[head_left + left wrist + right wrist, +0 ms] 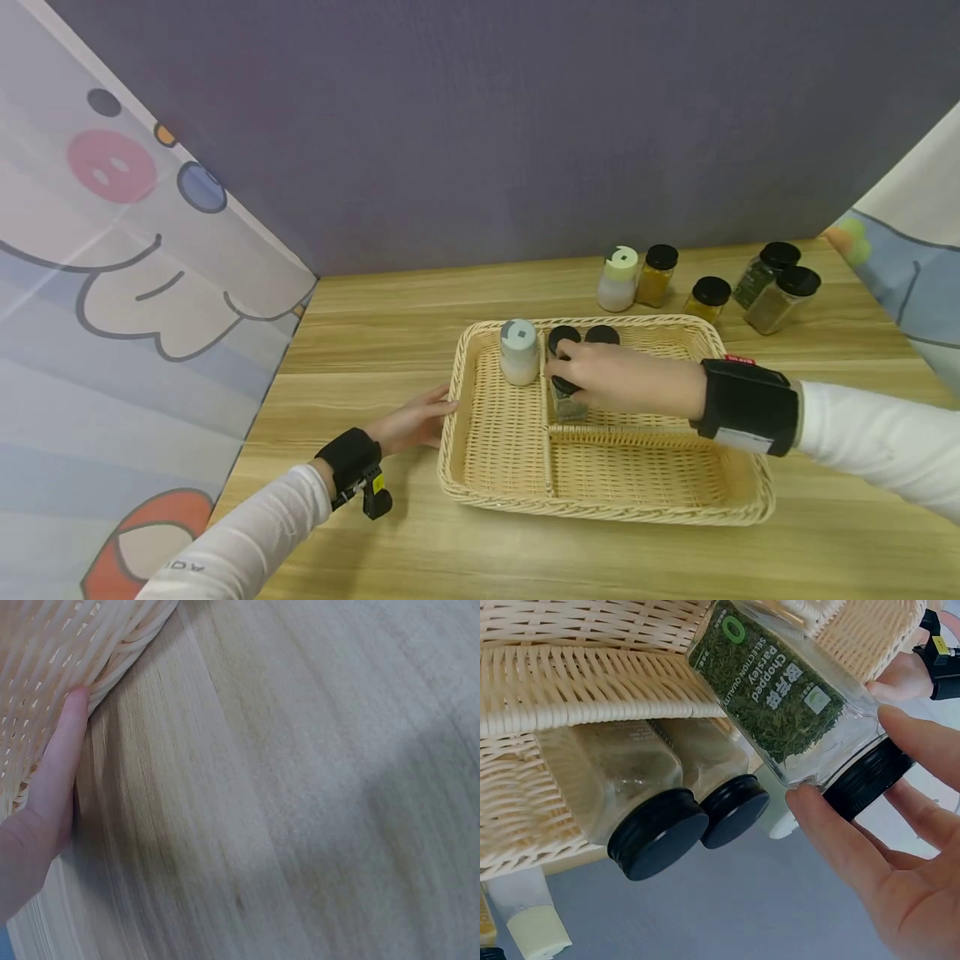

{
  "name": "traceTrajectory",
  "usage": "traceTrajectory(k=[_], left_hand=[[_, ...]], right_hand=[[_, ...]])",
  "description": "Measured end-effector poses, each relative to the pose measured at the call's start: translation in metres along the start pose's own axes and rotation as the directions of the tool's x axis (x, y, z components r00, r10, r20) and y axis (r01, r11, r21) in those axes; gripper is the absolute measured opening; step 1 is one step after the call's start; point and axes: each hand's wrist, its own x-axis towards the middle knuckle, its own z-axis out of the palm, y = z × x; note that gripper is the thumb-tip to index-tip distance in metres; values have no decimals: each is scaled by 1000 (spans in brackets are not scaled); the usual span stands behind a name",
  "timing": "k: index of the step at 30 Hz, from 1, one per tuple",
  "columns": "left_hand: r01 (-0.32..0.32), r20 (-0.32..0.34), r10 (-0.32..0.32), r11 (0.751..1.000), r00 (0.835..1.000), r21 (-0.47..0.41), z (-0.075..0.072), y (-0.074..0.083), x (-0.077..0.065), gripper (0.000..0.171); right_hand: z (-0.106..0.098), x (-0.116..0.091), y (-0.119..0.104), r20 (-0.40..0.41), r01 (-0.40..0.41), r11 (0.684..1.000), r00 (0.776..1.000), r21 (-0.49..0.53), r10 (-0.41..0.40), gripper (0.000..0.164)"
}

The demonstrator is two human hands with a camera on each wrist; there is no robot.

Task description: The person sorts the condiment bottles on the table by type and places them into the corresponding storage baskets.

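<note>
A wicker basket (615, 510) with divided compartments sits on the wooden table. My right hand (611, 375) is over its upper right compartment. Between thumb and fingers it grips a glass jar of chopped parsley (780, 690) near the black lid; the jar is tilted in the right wrist view. Beside it in that compartment stand two black-lidded spice jars (615, 780), (712, 757). A white shaker bottle (519, 354) stands in the left compartment. My left hand (412, 421) touches the basket's left side, its thumb (64, 750) extended along the wicker.
Behind the basket are a bottle with a pale yellow-green cap (618, 279) and a yellow spice jar (655, 279). Another yellow jar (707, 300) and two more black-lidded jars (757, 279), (780, 302) stand farther right. A grey panel (487, 150) borders the table's back.
</note>
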Motion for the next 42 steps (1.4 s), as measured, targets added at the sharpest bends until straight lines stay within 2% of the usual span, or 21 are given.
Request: traceTrajectory(k=[11, 22, 33, 42], left_hand=[[5, -6, -5, 1000, 1000, -3, 0, 1, 0, 60], [1, -7, -1, 1000, 1000, -6, 1, 1, 0, 58], [2, 1, -2, 1000, 1000, -7, 1, 1, -1, 57], [-2, 2, 2, 1000, 1000, -5, 1, 1, -1, 57]], right_hand=[[8, 1, -5, -30, -24, 1000, 999, 9, 24, 36], [19, 2, -6, -16, -92, 996, 996, 20, 92, 36], [28, 4, -5, -45, -96, 995, 994, 8, 96, 38], [30, 5, -4, -34, -113, 993, 993, 29, 114, 38]])
